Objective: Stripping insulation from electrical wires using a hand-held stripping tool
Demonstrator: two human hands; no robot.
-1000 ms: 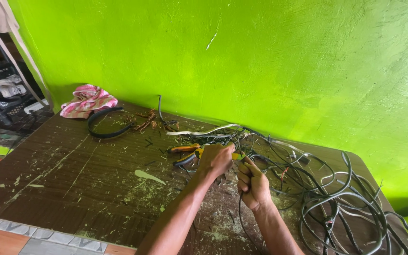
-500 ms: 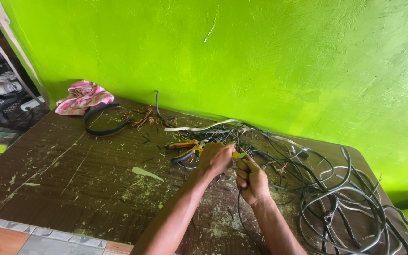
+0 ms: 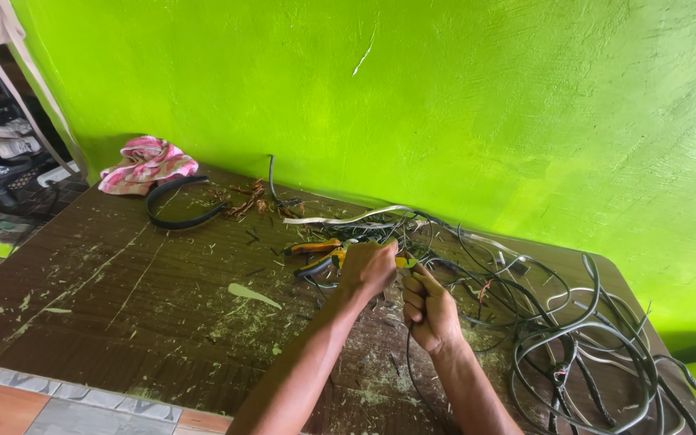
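Thin black wire [image 3: 409, 354] held between the two hands, at the middle of the bench [image 3: 122, 282]; a small yellow-green piece [image 3: 406, 263] shows where the hands meet, too small to tell what it is. Left hand [image 3: 369, 268] closed in a fist over its end, knuckles up. Right hand [image 3: 430, 310] curled tight around the wire, which trails down past the wrist toward the near edge. Against the frames of a second ago, hardly anything has moved: both fists are in the same grip at the same spot, only the view has shifted a little, so the work on this bit of wire looks still in hand, not finished. Just beyond the left hand lie orange-handled pliers [image 3: 316, 256]. To the right of the right hand, a big tangle of black and grey cables [image 3: 582, 338], crowding that side. Farther beyond the left hand, a black curved band [image 3: 177, 211], brownish scraps [image 3: 245, 201], and a pink cloth [image 3: 143, 163] against the green wall [image 3: 445, 105]. Pale shavings litter the bench.
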